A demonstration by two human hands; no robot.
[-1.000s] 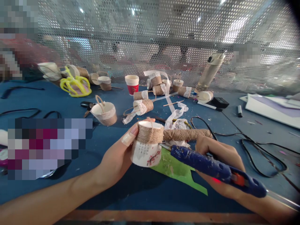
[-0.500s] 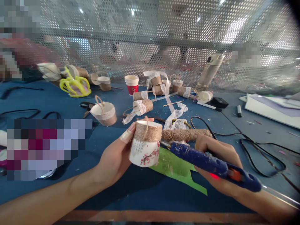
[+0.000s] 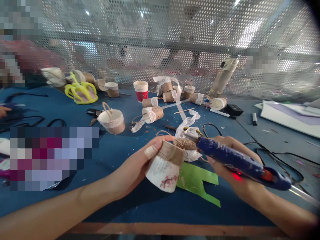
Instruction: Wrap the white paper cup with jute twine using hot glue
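Note:
My left hand (image 3: 135, 168) is closed around a white paper cup (image 3: 163, 170) with a red flower print and brown twine wound round its upper part. The cup is tilted to the right, above the blue table. My right hand (image 3: 233, 166) grips a blue hot glue gun (image 3: 237, 161), whose nozzle points left at the cup's twine band near the rim. A spool of brown twine (image 3: 186, 144) shows just behind the nozzle. Under the cup lies a green paper cut-out (image 3: 200, 181).
Several twine-wrapped cups (image 3: 112, 121) and rolls (image 3: 152, 115) lie across the blue table (image 3: 75, 110), with a red cup (image 3: 141, 90), white lace ribbon (image 3: 188, 123), yellow plastic piece (image 3: 80, 90), black cables (image 3: 275, 156) and white boards (image 3: 290, 115) at right. A perforated metal screen stands behind.
The cup has tipped over to the right and dropped slightly. My right hand has lifted the glue gun and moved its nozzle up to the twine band at the cup's rim.

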